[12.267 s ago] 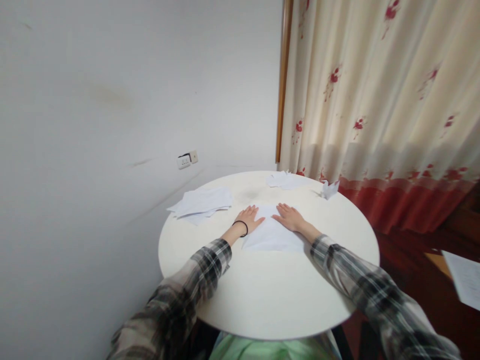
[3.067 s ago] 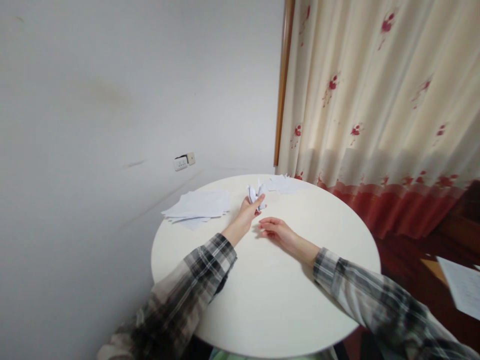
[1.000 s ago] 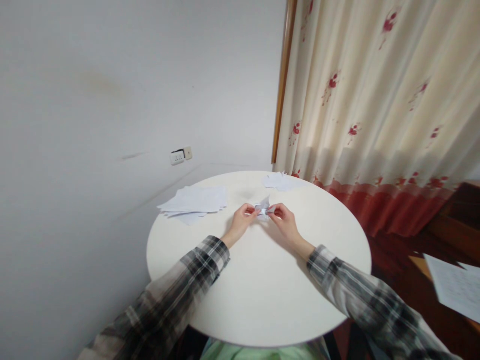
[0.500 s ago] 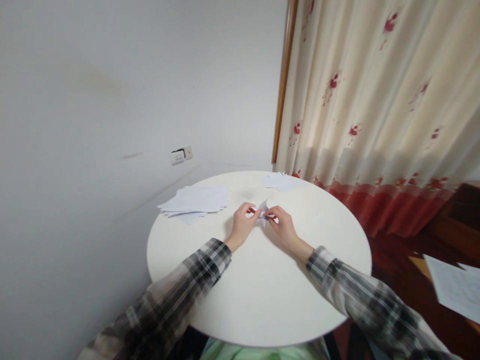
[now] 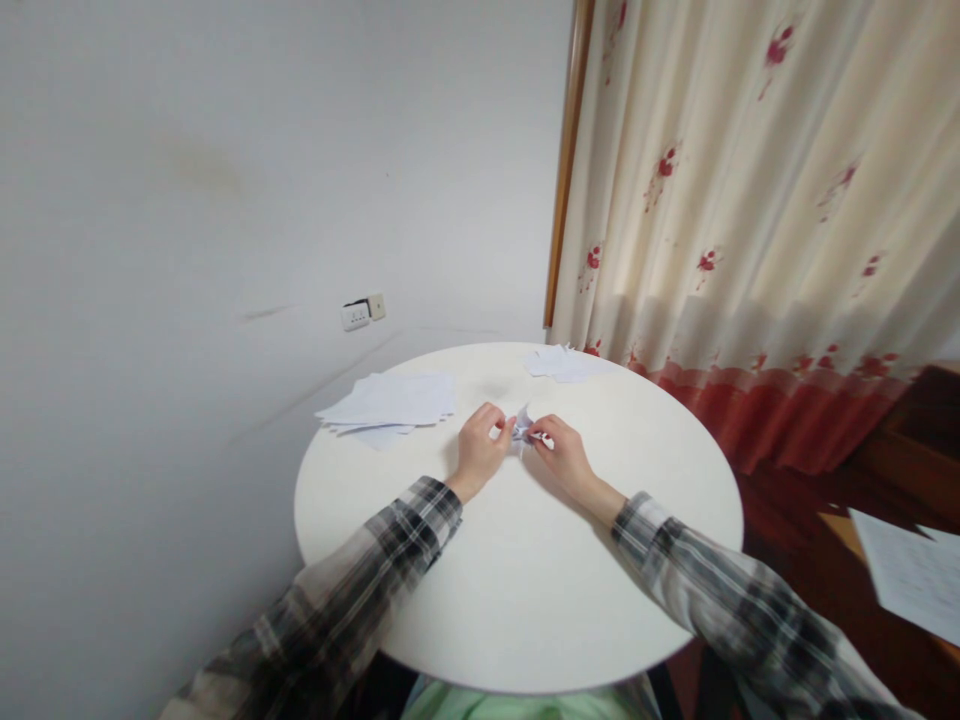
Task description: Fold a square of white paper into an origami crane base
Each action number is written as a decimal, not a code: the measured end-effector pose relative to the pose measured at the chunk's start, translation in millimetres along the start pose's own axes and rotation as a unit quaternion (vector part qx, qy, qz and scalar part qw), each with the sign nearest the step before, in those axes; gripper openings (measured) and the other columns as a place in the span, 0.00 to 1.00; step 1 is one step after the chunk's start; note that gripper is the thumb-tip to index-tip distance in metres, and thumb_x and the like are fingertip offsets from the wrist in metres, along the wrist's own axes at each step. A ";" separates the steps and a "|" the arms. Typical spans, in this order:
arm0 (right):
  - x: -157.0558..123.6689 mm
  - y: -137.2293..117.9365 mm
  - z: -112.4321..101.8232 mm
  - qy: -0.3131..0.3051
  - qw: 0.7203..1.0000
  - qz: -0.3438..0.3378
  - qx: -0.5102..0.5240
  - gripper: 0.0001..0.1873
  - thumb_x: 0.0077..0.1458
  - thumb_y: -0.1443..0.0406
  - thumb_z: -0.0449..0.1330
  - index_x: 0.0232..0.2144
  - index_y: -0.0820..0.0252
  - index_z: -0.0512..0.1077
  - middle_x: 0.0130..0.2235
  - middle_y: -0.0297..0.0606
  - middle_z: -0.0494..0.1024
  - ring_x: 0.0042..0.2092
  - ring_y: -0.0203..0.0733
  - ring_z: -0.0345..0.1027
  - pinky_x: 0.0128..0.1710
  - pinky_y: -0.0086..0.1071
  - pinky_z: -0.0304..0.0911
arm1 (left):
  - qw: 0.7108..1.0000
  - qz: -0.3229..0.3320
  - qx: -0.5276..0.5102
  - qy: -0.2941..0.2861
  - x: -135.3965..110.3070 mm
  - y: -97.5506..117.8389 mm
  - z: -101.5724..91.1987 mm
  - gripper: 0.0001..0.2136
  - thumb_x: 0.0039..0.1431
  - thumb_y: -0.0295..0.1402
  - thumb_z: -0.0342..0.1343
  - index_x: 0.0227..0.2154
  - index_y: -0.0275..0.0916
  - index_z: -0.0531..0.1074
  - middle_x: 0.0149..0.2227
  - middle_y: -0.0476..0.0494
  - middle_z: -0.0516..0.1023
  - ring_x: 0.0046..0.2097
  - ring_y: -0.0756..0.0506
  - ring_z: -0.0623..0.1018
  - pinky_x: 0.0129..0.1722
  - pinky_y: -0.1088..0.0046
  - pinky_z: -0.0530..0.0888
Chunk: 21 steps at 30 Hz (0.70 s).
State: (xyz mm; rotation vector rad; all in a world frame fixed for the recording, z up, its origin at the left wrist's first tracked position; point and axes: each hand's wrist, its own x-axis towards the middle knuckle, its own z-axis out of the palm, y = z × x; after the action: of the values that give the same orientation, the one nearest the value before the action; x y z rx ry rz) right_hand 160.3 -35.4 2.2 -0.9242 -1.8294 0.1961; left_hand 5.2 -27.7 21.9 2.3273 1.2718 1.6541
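Observation:
Between my two hands, just over the white round table [image 5: 510, 600], is a small piece of folded white paper [image 5: 522, 426] with pointed parts sticking up and down. My left hand [image 5: 482, 445] pinches its left side between thumb and fingers. On the other side, my right hand [image 5: 561, 450] grips the right part with thumb and forefinger. The fingertips cover some of the folds, so the paper's full shape cannot be made out.
A stack of white paper sheets [image 5: 390, 398] lies at the table's left. Smaller paper pieces [image 5: 562, 362] lie at its far edge. Behind are a wall with a socket [image 5: 355, 316] and a flowered curtain [image 5: 720, 200]. Written sheets [image 5: 907, 570] rest lower right.
My left hand has shifted slightly left, and its thumb has moved away from the paper's middle. The folded paper's upper point has tilted a little to the left. My right hand stays nearly in place.

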 end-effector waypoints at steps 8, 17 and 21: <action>0.5 0.1 -1.0 0.027 1.000 0.007 0.002 0.09 0.45 0.73 0.52 0.28 0.57 0.68 0.30 0.36 0.70 0.33 0.38 0.63 0.34 0.32 0.60 | 0.998 -0.051 -0.035 -0.031 0.0 -5.0 5.0 0.08 0.55 0.38 0.48 0.27 0.39 0.64 0.25 0.50 0.67 0.30 0.49 0.68 0.32 0.75 0.64; 1.5 -12.7 -3.6 0.054 0.998 -0.013 0.009 0.08 0.43 0.73 0.52 0.27 0.58 0.67 0.31 0.37 0.69 0.35 0.39 0.62 0.36 0.33 0.59 | 0.977 -0.132 -0.102 -0.134 -4.5 -14.3 16.8 0.15 0.55 0.41 0.47 0.23 0.37 0.70 0.23 0.47 0.74 0.27 0.48 0.72 0.29 0.75 0.66; 1.9 -15.9 -3.8 0.053 0.998 -0.017 0.011 0.06 0.43 0.72 0.53 0.26 0.57 0.66 0.30 0.36 0.67 0.34 0.39 0.61 0.35 0.32 0.59 | 0.972 -0.130 -0.134 -0.146 -3.7 -8.4 14.8 0.14 0.56 0.38 0.44 0.24 0.38 0.71 0.25 0.47 0.75 0.29 0.47 0.74 0.30 0.75 0.66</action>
State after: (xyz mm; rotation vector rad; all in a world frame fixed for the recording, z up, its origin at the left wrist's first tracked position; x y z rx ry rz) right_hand 155.2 -46.1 13.5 -0.8715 -1.7405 0.1446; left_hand 11.5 -18.3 8.7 2.0480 1.1510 1.2594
